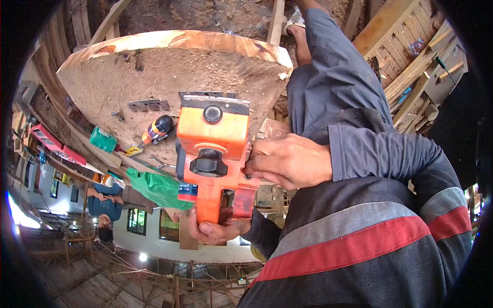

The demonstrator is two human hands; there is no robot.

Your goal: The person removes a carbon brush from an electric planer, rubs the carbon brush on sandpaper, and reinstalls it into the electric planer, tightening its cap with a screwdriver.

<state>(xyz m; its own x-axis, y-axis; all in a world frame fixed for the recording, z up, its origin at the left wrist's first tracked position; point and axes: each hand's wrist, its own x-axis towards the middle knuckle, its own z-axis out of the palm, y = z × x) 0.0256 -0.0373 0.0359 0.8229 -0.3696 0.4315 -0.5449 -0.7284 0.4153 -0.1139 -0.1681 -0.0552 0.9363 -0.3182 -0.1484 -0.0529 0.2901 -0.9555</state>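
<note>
My left hand (pixel 218 230) is wrapped round the rear handle of an orange electric planer (pixel 213 133), its thumb showing over the grip. My right hand (pixel 290 160) is closed against the planer's side, its fingertips partly hidden; what they pinch is too small to make out. The planer is held up in front of a large wooden slab (pixel 205 69), with its round black front knob and a black part on its body facing the camera.
On the slab lie a metal plate (pixel 149 105), an orange-and-black tool (pixel 158 129), a wrench (pixel 162 162) and a green bag (pixel 156 186). A green container (pixel 102 139) stands near its edge. Another person (pixel 104 205) is farther back. Planks (pixel 385 28) lie at the upper right.
</note>
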